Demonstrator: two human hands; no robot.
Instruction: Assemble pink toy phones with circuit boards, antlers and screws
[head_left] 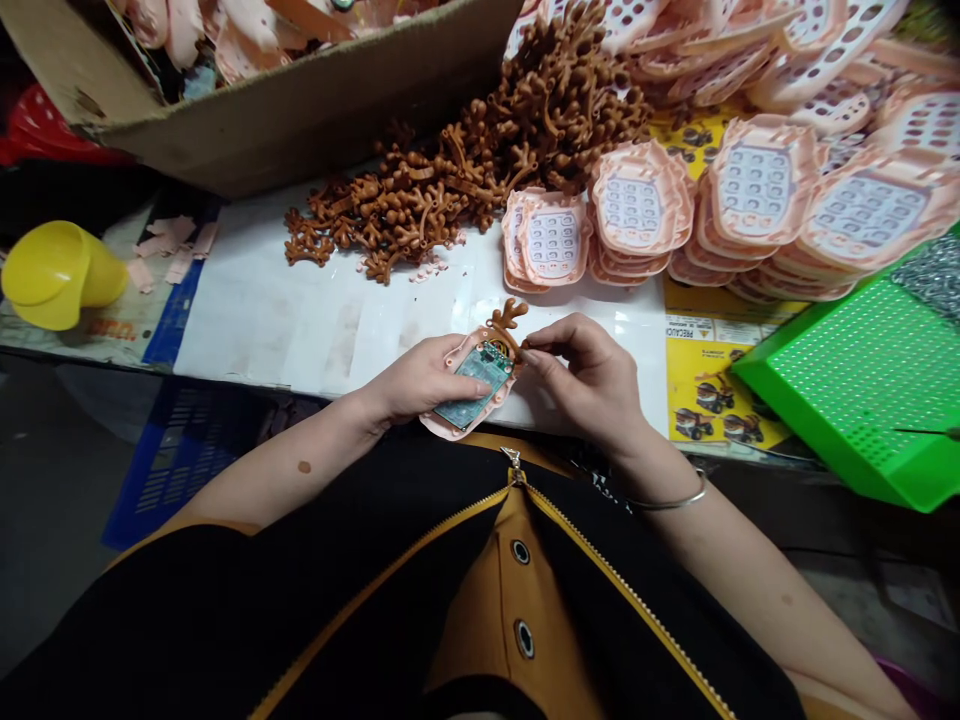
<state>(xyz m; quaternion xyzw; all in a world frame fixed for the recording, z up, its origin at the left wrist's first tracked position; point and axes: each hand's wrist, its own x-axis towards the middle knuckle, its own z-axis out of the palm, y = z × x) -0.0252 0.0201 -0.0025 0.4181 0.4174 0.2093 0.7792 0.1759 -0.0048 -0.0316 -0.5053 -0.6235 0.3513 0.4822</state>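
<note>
My left hand [426, 385] grips a pink plastic toy shell [448, 430] with its thumb lying across the green circuit board [489, 372] set inside. At the shell's upper end sits a brown antler piece [508, 316], partly covered by fingers. The thumb and index finger of my right hand [589, 375] pinch the antler piece on its right side. Beyond my hands, a loose heap of brown antler pieces [450, 175] spreads over the white work surface [300, 320].
Stacked pink keypad shells [555, 245] stand at the right, with more pink shells [802, 60] piled behind. A green perforated tray [847, 370] holds small metal screws. A cardboard box [300, 115] of pink parts is at the upper left, a yellow cup [56, 275] at the far left.
</note>
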